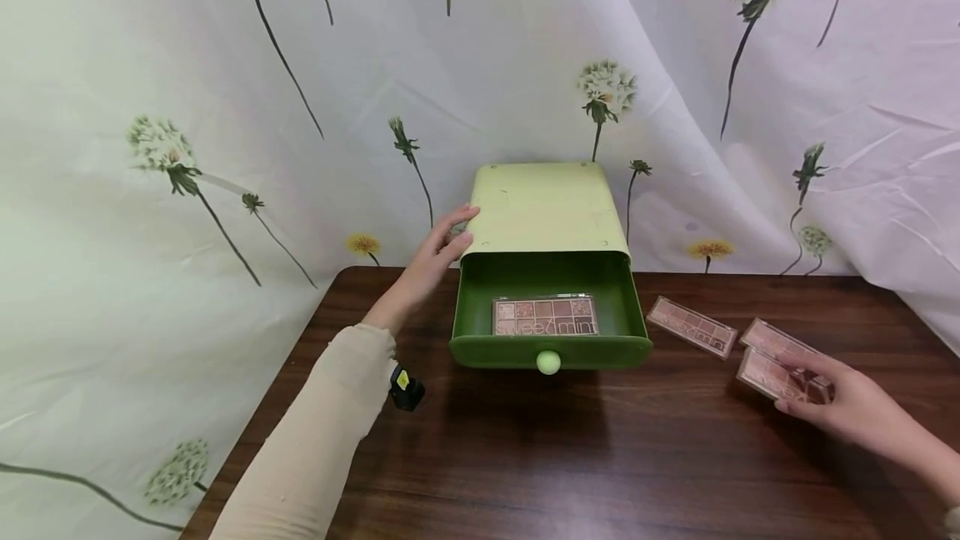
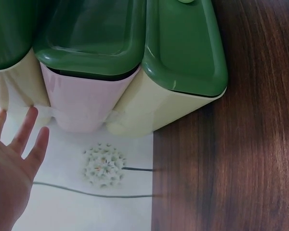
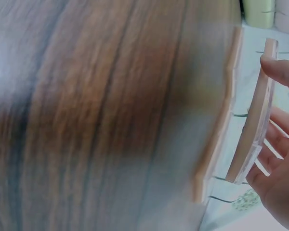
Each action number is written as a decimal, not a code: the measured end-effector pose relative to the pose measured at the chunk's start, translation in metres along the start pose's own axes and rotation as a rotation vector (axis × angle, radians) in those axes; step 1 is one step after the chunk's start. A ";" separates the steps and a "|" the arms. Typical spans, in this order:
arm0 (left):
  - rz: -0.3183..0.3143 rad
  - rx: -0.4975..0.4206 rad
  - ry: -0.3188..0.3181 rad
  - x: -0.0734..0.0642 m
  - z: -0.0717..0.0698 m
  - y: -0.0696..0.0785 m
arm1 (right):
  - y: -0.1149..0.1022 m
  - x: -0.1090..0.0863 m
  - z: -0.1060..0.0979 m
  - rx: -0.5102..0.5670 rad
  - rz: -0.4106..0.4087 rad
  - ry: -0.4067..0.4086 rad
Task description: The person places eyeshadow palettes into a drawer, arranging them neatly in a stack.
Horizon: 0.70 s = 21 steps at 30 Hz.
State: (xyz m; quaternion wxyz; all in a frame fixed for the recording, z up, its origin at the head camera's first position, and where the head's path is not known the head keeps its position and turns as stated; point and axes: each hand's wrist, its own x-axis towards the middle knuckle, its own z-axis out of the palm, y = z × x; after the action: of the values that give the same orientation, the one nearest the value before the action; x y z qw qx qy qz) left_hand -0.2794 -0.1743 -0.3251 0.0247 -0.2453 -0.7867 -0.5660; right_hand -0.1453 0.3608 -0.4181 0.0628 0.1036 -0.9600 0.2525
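A cream drawer cabinet (image 1: 547, 207) stands against the cloth backdrop, its green drawer (image 1: 480, 351) pulled out. Inside the drawer lies an eyeshadow palette (image 1: 544, 316) with a clear lid and lettering. My left hand (image 1: 431, 261) touches the cabinet's left upper side with its fingers extended; in the left wrist view the hand (image 2: 12, 168) shows spread fingers. At the right, my right hand (image 1: 855, 402) pinches an eyeshadow palette (image 1: 763, 373) between thumb and fingers, raised off the table in the right wrist view (image 3: 253, 120). Two more palettes lie nearby, one closer to the cabinet (image 1: 692, 326), one behind the held one (image 1: 776, 338).
The left wrist view shows stacked units with green fronts, among them a pink casing (image 2: 82, 101) and a cream one (image 2: 144, 106). A round pale green knob (image 1: 548, 362) sticks out from the drawer front. Dark wooden table (image 1: 675, 457) extends in front; dandelion-print cloth (image 1: 300, 65) hangs behind.
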 end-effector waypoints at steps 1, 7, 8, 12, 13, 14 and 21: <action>0.004 -0.002 0.000 0.000 0.000 0.000 | -0.002 0.000 -0.001 0.004 0.003 -0.001; 0.009 0.007 0.006 0.000 0.000 -0.001 | -0.011 0.000 -0.004 0.017 -0.035 0.053; 0.010 0.006 0.006 0.000 0.000 0.000 | -0.013 0.000 -0.005 0.015 -0.045 0.068; 0.013 0.007 0.010 0.000 0.001 0.000 | -0.022 0.002 -0.009 0.030 -0.084 0.101; 0.013 0.007 0.011 0.000 0.001 0.000 | -0.025 0.002 -0.010 0.034 -0.090 0.107; 0.013 0.008 0.011 0.001 0.001 0.000 | -0.028 0.002 -0.011 0.041 -0.098 0.110; 0.024 0.004 0.009 0.001 0.001 -0.002 | -0.050 0.001 -0.020 0.078 -0.127 0.132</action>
State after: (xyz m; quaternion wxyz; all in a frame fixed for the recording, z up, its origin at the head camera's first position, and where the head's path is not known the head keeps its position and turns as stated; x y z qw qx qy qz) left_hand -0.2812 -0.1737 -0.3270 0.0353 -0.2521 -0.7847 -0.5653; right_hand -0.1337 0.3274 -0.3772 0.1375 0.1498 -0.9347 0.2914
